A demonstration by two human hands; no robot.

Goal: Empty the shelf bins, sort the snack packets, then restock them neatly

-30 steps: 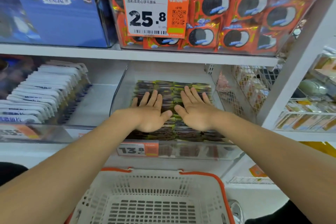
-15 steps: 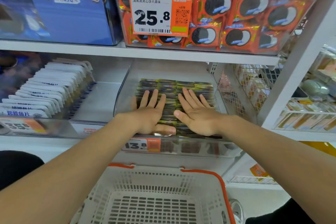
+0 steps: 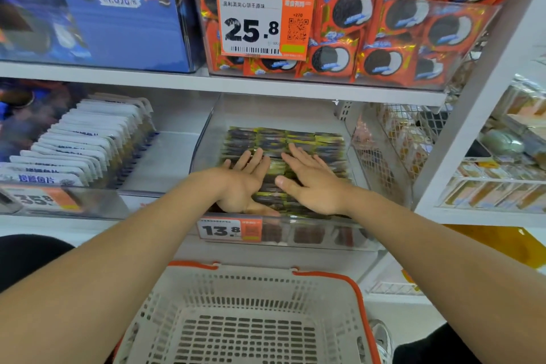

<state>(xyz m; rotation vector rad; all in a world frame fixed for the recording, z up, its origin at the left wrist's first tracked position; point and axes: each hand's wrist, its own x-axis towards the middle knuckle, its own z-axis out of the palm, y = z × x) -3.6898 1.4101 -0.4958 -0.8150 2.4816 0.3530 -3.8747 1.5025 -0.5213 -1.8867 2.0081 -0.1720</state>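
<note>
Dark packets (image 3: 298,137) under flat hands: left hand (image 3: 242,183), right hand (image 3: 314,183), fingers straight.

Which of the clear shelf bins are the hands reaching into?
The clear bin tagged 13.8, below the orange cookie packs: left hand and right hand lie flat on its dark packets.

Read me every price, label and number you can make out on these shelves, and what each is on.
"25.8": upper price tag, orange cookie bin.
"奥利奥夹心饼干原味": same tag.
"13.8": lower price tag, dark packets' bin.
"1.6元": blue box.
"35.8": left price tag, blurred.
"烤鳕鱼片": white packets.
Barcode digits, cookie wrappers: unreadable.
</note>
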